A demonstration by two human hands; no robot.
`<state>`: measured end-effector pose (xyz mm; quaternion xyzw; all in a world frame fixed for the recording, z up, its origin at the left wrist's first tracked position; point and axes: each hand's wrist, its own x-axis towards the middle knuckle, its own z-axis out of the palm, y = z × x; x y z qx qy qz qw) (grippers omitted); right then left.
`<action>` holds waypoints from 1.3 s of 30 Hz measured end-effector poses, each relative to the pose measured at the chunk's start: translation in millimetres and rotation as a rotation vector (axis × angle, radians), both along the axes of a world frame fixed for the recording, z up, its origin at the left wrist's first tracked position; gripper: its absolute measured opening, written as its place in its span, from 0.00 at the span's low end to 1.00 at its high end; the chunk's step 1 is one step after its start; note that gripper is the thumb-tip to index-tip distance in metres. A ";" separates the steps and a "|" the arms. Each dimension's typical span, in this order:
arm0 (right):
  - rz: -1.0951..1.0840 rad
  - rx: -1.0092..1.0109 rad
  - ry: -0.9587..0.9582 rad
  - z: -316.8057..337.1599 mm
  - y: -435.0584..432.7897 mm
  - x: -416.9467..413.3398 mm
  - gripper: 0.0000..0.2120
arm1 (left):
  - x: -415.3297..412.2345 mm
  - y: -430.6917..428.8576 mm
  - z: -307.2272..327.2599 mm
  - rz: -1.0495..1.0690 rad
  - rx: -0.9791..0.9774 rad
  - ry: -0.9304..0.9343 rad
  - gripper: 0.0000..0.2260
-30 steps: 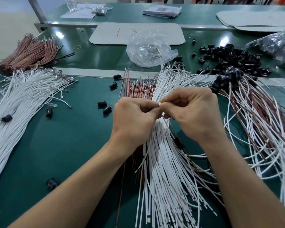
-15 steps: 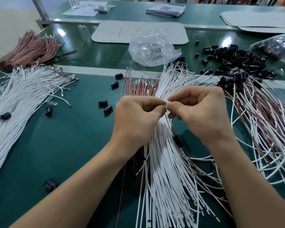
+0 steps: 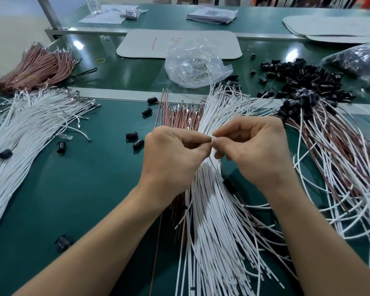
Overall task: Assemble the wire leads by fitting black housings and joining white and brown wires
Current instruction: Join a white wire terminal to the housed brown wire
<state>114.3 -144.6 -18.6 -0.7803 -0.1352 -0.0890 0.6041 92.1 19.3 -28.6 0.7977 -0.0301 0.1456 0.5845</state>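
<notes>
**Station.** Green-surfaced bench (image 3: 73,189), viewed from the head camera.

**Hands.** The left hand (image 3: 173,159) and right hand (image 3: 259,152) are together at centre frame, fingertips touching. Each pinches the same small pale wire tip (image 3: 212,139), and the remaining fingers are curled. Whether the tip is a lone terminal or two wire ends being joined is too small to tell. A thin lead drops from the pinch towards a single black plastic housing (image 3: 230,186) just below the right hand. Attachment cannot be confirmed.

**Work done.** At the right of the frame lies a heap of paired white and brown leads (image 3: 340,163), their far ends seated in black housings. These appear finished.

**Work left.**
- A fan of loose white wires (image 3: 212,231) spreads under the hands, with a row of loose brown wires (image 3: 179,116) beside it at centre.
- A large sheaf of white wires (image 3: 19,135) lies at the left edge.
- A banded bundle of brown wires (image 3: 34,67) sits untouched at upper left.
- A pile of unused black housings (image 3: 297,75) sits at upper right.
- A clear plastic bag of metal terminals (image 3: 192,65) lies at upper centre.
- A few stray housings (image 3: 135,136) are scattered left of the hands.

**Assessment.** One lead is in hand at the joining step. Unprocessed stock plainly outweighs the finished heap, so the task is judged under half complete.
</notes>
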 end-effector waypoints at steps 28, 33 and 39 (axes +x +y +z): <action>0.000 -0.065 -0.033 1.0 -1.5 -0.3 0.09 | -2.8 -1.3 1.3 -0.012 0.078 0.024 0.07; 0.002 -0.005 -0.017 1.4 1.0 -1.5 0.08 | -3.8 -2.5 1.2 0.025 0.057 0.006 0.11; 0.104 0.142 0.108 3.6 -3.9 2.5 0.11 | 1.8 4.7 5.4 -0.099 -0.056 0.132 0.04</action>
